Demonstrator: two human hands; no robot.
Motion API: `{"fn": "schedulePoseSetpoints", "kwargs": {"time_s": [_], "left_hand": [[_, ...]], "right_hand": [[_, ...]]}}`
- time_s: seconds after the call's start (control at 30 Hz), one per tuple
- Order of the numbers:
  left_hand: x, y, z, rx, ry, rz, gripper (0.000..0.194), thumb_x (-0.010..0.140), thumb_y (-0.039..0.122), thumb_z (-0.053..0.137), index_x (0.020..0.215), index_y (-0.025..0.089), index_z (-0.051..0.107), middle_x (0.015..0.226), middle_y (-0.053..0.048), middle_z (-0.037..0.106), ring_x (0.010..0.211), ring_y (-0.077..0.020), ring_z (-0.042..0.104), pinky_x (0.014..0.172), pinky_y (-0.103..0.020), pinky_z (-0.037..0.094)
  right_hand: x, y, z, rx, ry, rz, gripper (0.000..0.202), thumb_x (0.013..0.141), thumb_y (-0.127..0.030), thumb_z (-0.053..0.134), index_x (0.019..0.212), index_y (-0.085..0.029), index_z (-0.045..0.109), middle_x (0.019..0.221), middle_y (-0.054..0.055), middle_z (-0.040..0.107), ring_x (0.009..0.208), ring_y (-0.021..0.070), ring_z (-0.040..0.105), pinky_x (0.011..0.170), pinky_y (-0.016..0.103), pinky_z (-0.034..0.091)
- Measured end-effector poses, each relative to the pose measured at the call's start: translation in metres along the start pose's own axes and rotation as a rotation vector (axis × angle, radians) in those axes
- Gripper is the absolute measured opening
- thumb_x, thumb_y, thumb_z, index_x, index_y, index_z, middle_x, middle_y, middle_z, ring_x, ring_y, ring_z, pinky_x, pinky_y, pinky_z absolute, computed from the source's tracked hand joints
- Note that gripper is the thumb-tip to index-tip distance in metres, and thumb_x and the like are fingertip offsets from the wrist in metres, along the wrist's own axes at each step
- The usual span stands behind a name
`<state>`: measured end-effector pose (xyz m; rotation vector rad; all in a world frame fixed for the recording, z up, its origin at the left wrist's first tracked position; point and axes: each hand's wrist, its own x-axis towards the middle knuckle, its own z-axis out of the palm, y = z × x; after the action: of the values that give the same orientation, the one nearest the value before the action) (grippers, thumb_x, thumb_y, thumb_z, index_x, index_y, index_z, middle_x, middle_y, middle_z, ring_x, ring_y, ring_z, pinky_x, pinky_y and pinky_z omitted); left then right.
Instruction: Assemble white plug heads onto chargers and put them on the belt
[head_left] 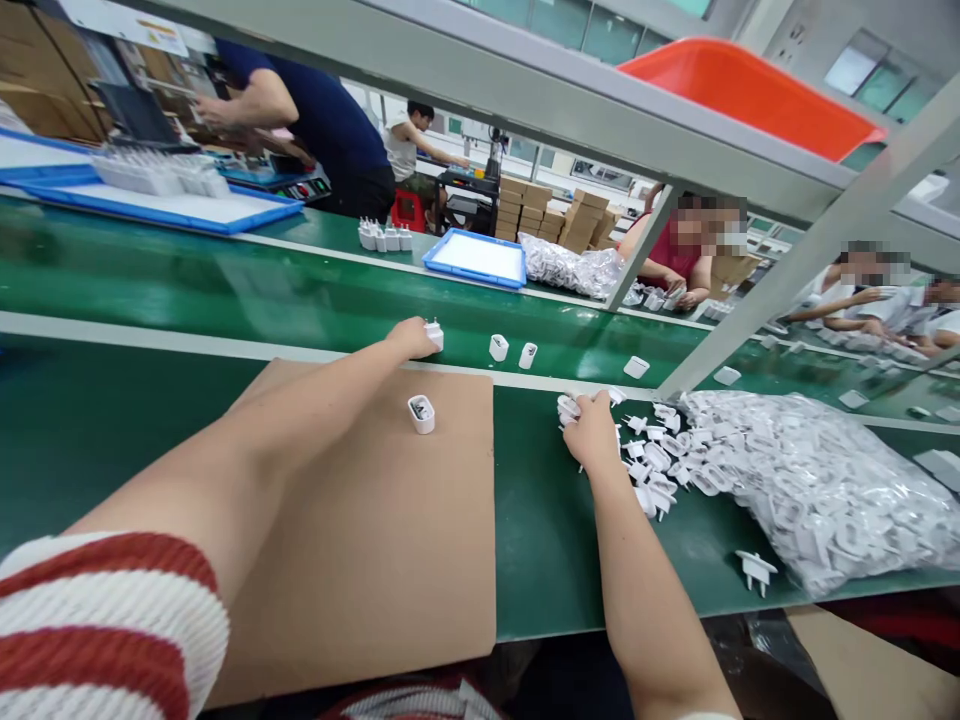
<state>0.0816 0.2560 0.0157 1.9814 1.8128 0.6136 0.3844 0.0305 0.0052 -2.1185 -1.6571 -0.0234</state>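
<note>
My left hand (pixel 410 340) is closed on a white charger (pixel 434 336) with pins pointing up, at the near edge of the green belt. Below it, an open-ended white charger housing (pixel 421 413) lies on a brown cardboard sheet (pixel 360 540). My right hand (pixel 592 432) reaches to the left side of a loose pile of white two-pin plug caps (pixel 654 460). Its fingers are closed around a white plug cap (pixel 568 408), partly hidden by the hand. Two more open housings, a left one (pixel 499 347) and a right one (pixel 528 355), stand on the belt.
A plastic bag (pixel 832 480) full of plug caps lies at right, with a single cap (pixel 756 570) before it. A slanted grey post (pixel 772 240) and an overhead rail (pixel 525 80) frame the belt (pixel 225 290). Blue-rimmed trays (pixel 475 258) and several co-workers are beyond.
</note>
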Motion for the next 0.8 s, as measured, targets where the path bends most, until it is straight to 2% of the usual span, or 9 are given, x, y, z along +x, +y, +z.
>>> {"fn": "schedulePoseSetpoints", "kwargs": {"time_s": [0.07,0.13,0.2,0.27,0.33,0.43,0.53,0.63,0.8], "left_hand": [[0.003,0.009,0.002,0.082,0.139,-0.004,0.104,0.056,0.038,0.091,0.144,0.001,0.050,0.156,-0.037,0.041,0.151,-0.0547,0.030,0.117,-0.063,0.034],[0.006,0.022,0.007,0.175,0.224,0.166,0.114,0.062,0.035,0.087,0.160,0.006,0.034,0.172,-0.028,0.018,0.160,-0.0474,0.010,0.128,-0.058,0.018],[0.009,0.036,0.015,0.239,0.108,0.429,0.113,0.066,0.030,0.082,0.164,0.011,0.030,0.177,-0.020,0.012,0.162,-0.0411,0.008,0.130,-0.051,0.014],[0.011,0.049,0.026,0.256,-0.130,0.577,0.102,0.069,0.027,0.078,0.162,0.014,0.038,0.176,-0.017,0.020,0.161,-0.0370,0.018,0.130,-0.045,0.019],[0.013,0.058,0.035,0.257,-0.280,0.578,0.083,0.073,0.027,0.076,0.152,0.017,0.053,0.168,-0.015,0.040,0.152,-0.0331,0.039,0.123,-0.038,0.032],[0.017,0.064,0.037,0.276,-0.297,0.484,0.055,0.076,0.033,0.077,0.128,0.018,0.071,0.144,-0.016,0.064,0.127,-0.0322,0.062,0.105,-0.034,0.047],[0.009,0.064,0.020,0.321,-0.239,0.428,0.045,0.078,0.038,0.077,0.117,0.016,0.074,0.131,-0.019,0.068,0.116,-0.0350,0.066,0.095,-0.036,0.050],[-0.028,0.060,-0.006,0.292,-0.126,0.482,0.039,0.085,0.043,0.070,0.114,0.017,0.073,0.125,-0.016,0.069,0.110,-0.0349,0.066,0.091,-0.037,0.050],[-0.146,0.045,-0.021,0.019,-0.155,0.613,0.029,0.086,0.048,0.068,0.097,0.022,0.071,0.102,-0.009,0.071,0.091,-0.0275,0.067,0.075,-0.034,0.049]], "right_hand": [[0.003,-0.001,0.003,0.237,0.035,0.032,0.039,0.078,-0.015,0.062,0.116,-0.014,0.075,0.117,0.014,0.055,0.091,0.0259,0.066,0.090,0.043,0.055],[0.005,-0.004,0.008,0.484,0.004,0.074,0.038,0.076,-0.024,0.067,0.113,-0.017,0.074,0.110,0.009,0.059,0.090,0.0243,0.066,0.091,0.043,0.056],[0.005,-0.009,0.012,0.745,-0.087,0.108,0.040,0.074,-0.029,0.069,0.113,-0.019,0.072,0.102,0.006,0.065,0.091,0.0238,0.067,0.092,0.043,0.056],[0.003,-0.016,0.013,0.973,-0.187,0.116,0.045,0.071,-0.031,0.071,0.114,-0.021,0.068,0.096,0.004,0.069,0.090,0.0226,0.068,0.089,0.040,0.056],[-0.001,-0.024,0.010,1.101,-0.230,0.122,0.054,0.065,-0.030,0.075,0.117,-0.023,0.064,0.098,0.003,0.071,0.084,0.0198,0.069,0.080,0.035,0.057],[-0.006,-0.032,0.003,1.135,-0.200,0.130,0.058,0.059,-0.031,0.079,0.113,-0.025,0.060,0.103,0.002,0.070,0.077,0.0164,0.068,0.065,0.028,0.053],[-0.008,-0.036,-0.004,1.149,-0.197,0.117,0.047,0.065,-0.036,0.077,0.108,-0.023,0.063,0.097,0.003,0.071,0.073,0.0146,0.065,0.062,0.027,0.050],[-0.009,-0.038,-0.010,1.210,-0.241,0.134,0.045,0.070,-0.038,0.071,0.112,-0.024,0.066,0.083,-0.001,0.070,0.066,0.0125,0.059,0.061,0.026,0.048],[-0.010,-0.042,-0.018,1.331,-0.416,0.235,0.036,0.072,-0.037,0.071,0.106,-0.024,0.069,0.078,-0.001,0.071,0.065,0.0125,0.059,0.062,0.025,0.049]]}}
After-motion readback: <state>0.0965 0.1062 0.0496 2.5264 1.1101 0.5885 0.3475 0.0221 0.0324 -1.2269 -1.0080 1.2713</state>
